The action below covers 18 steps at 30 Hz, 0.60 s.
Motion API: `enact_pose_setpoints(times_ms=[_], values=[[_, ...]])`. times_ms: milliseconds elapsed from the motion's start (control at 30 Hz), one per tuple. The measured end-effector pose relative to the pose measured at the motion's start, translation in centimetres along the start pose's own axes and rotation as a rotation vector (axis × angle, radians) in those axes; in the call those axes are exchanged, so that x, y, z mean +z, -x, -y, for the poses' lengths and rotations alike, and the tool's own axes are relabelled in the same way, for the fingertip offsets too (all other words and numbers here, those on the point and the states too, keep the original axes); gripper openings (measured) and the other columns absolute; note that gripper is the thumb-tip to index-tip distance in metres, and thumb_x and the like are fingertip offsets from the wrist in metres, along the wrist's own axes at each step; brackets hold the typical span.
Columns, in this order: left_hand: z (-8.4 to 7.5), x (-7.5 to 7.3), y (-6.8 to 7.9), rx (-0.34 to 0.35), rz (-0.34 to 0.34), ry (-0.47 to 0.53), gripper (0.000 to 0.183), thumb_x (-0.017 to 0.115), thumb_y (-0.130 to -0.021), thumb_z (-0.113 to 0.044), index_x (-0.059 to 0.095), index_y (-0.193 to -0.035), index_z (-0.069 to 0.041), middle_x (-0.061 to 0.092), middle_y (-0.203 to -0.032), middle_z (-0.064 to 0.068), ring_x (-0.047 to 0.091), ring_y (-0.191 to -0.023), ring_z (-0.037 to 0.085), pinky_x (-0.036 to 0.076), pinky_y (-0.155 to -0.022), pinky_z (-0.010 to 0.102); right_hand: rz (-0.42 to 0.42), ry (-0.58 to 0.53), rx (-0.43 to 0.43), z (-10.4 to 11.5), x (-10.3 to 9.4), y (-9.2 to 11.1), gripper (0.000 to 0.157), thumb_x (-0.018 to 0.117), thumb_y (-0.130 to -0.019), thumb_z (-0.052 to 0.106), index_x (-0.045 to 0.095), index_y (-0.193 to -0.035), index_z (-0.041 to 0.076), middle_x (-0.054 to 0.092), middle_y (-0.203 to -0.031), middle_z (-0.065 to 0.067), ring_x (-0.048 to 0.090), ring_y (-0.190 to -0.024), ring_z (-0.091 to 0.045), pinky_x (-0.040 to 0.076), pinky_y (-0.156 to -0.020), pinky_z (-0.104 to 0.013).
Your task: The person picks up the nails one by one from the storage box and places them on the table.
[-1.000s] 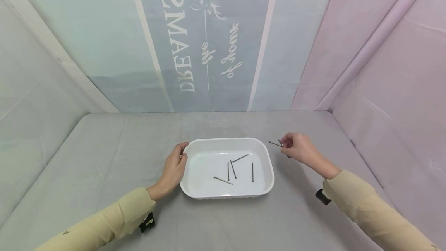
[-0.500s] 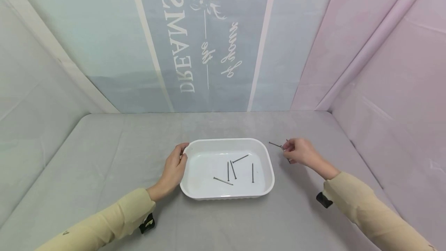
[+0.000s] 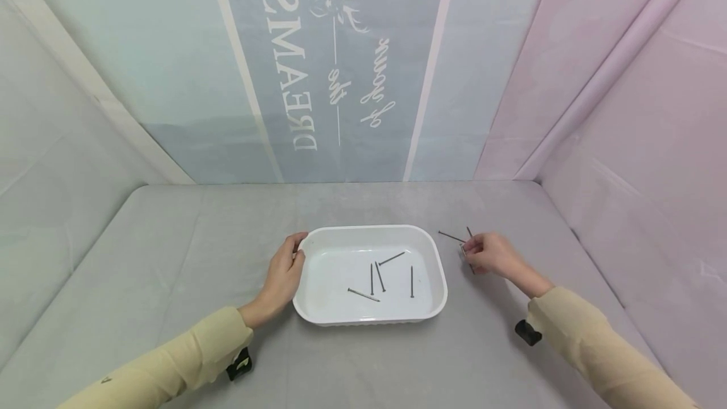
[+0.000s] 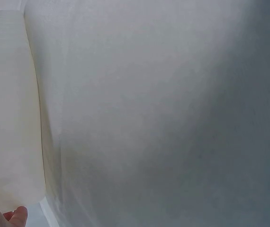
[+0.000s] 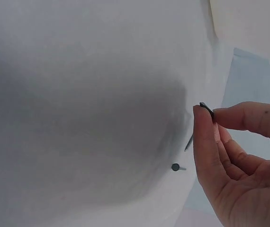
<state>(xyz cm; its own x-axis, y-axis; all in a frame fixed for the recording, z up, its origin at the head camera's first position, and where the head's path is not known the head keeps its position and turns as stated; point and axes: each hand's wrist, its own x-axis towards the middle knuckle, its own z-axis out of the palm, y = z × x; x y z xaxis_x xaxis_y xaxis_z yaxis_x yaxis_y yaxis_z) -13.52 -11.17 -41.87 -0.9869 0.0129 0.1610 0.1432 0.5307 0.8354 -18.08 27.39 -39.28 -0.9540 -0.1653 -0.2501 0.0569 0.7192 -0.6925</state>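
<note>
Our left hand point(image 3: 282, 276) clasps the left end of the tray point(image 3: 326, 267) while our right hand point(image 3: 495, 255) has its grip pinched on a nail point(image 5: 206, 109) just right of it, seemingly picking up or setting down, so the next move likely calls for avoiding the loose nails point(image 3: 451, 236) alongside.

From my head view I'd call this a cloth-lined booth point(image 3: 187, 49) — home or lab, I cannot tell. At twelve o'clock hangs a blue-grey printed sheet point(image 3: 354, 74) with mirrored "DREAMS" lettering point(image 3: 288, 46) and a deer head point(image 3: 341, 14); plain pale fabric point(image 3: 57, 131) walls nine o'clock, pinkish fabric point(image 3: 642, 150) three o'clock; a grey-covered surface point(image 3: 363, 365) spreads at six.
</note>
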Motion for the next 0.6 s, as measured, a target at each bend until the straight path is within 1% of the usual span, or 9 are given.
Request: enact_pose_setpoints(times_ms=[200, 500, 600], values=[[0.0, -0.01, 0.07, 0.002, 0.001, 0.001, 0.035, 0.035, -0.094, -0.003, 0.042, -0.128, 0.003, 0.054, -0.115, 0.017, 0.053, -0.101, 0.027, 0.045, -0.083, 0.04, -0.009, 0.008, 0.006, -0.44, 0.33, 0.14, 0.021, 0.055, -0.074, -0.002, 0.059, -0.092, -0.013, 0.06, -0.076, -0.011, 0.059, -0.059, -0.013, 0.053, -0.055, -0.028], [-0.01, 0.07, -0.05, 0.005, 0.0, -0.005, 0.036, 0.035, -0.094, -0.003, 0.042, -0.129, 0.003, 0.054, -0.116, 0.018, 0.053, -0.1, 0.027, 0.045, -0.082, 0.041, -0.012, 0.014, 0.058, -0.99, 0.58, -0.06, 0.019, 0.057, -0.076, 0.0, 0.061, -0.09, -0.011, 0.061, -0.075, -0.009, 0.058, -0.059, -0.012, 0.052, -0.055, -0.027], [0.02, 0.09, -0.09, 0.006, -0.001, -0.008, 0.036, 0.034, -0.094, -0.003, 0.041, -0.129, 0.003, 0.054, -0.116, 0.018, 0.054, -0.101, 0.027, 0.045, -0.082, 0.04, -0.017, 0.017, 0.073, -1.07, 0.63, -0.19, 0.018, 0.058, -0.074, 0.001, 0.061, -0.089, -0.01, 0.061, -0.075, -0.009, 0.059, -0.058, -0.011, 0.053, -0.055, -0.027]])
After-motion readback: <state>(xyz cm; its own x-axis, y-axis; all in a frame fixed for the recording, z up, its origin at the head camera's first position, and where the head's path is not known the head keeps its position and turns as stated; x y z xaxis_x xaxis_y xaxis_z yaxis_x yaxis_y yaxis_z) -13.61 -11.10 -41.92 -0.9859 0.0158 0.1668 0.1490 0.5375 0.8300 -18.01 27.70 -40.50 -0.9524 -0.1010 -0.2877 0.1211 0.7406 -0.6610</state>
